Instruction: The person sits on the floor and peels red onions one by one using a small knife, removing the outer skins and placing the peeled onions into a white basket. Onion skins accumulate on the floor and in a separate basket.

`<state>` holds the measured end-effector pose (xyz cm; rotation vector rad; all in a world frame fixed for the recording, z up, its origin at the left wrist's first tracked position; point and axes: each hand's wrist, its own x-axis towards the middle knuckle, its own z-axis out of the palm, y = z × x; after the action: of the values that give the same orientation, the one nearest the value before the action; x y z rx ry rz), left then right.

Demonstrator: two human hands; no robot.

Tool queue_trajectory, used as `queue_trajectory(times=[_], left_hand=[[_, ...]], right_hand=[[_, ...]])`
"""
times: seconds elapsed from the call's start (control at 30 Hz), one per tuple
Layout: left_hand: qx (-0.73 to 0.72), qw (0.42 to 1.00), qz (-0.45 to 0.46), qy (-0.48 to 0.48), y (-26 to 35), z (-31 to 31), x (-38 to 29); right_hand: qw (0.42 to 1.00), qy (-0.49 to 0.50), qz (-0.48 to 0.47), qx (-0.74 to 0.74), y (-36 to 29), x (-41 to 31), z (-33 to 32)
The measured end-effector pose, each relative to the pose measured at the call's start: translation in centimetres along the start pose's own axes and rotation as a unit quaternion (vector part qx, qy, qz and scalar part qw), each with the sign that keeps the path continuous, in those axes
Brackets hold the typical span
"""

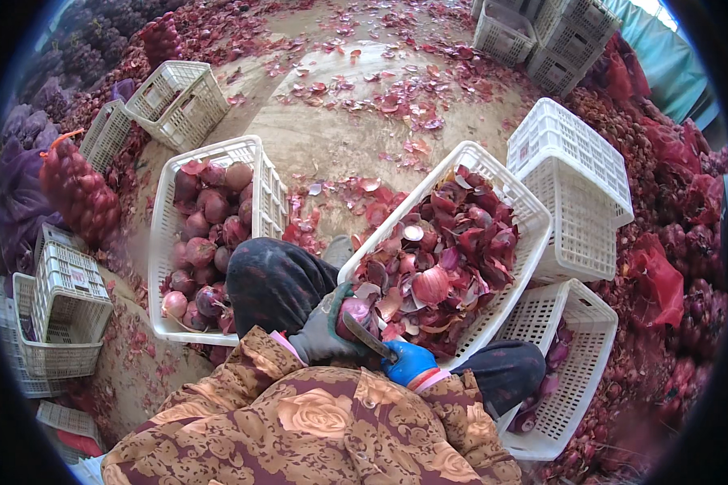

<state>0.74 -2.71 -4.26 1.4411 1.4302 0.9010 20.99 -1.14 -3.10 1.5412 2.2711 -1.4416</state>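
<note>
My left hand (323, 332), in a grey and green work glove, is shut around a red onion (355, 314). In a blue glove, my right hand (408, 362) grips a knife whose curved blade (364, 336) lies against or just in front of that onion; I cannot tell if it cuts in. Just ahead, a white plastic crate (537, 227) holds loose red skins and a few onions, among them a peeled-looking pinkish one (431, 285). By my left knee stands another white crate (158, 254) full of unpeeled red onions (201, 251).
To my right, a low crate (561, 376) holds some purple onions, behind it stacked crates (570, 182). Empty crates (73, 297) and a red mesh sack of onions (80, 185) stand left. Onion skins (400, 97) litter the floor. Onion heaps (691, 254) line both sides.
</note>
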Motion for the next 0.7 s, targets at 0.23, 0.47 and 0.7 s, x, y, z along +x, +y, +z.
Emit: queue_trajectory(times=[0.23, 0.47, 0.7], left_hand=[[-0.096, 0.990, -0.053, -0.091, 0.3, -1.0, 1.3], [-0.148, 0.972, -0.104, -0.150, 0.6, -1.6, 1.9], [-0.209, 0.959, -0.123, -0.145, 0.5, -2.0, 1.7]], right_hand=[[0.998, -0.067, 0.000, 0.015, 0.7, -0.3, -0.4], [0.996, -0.089, 0.027, 0.007, 0.4, 0.3, 0.0], [0.999, -0.036, 0.001, -0.032, 1.5, 2.5, 3.3]])
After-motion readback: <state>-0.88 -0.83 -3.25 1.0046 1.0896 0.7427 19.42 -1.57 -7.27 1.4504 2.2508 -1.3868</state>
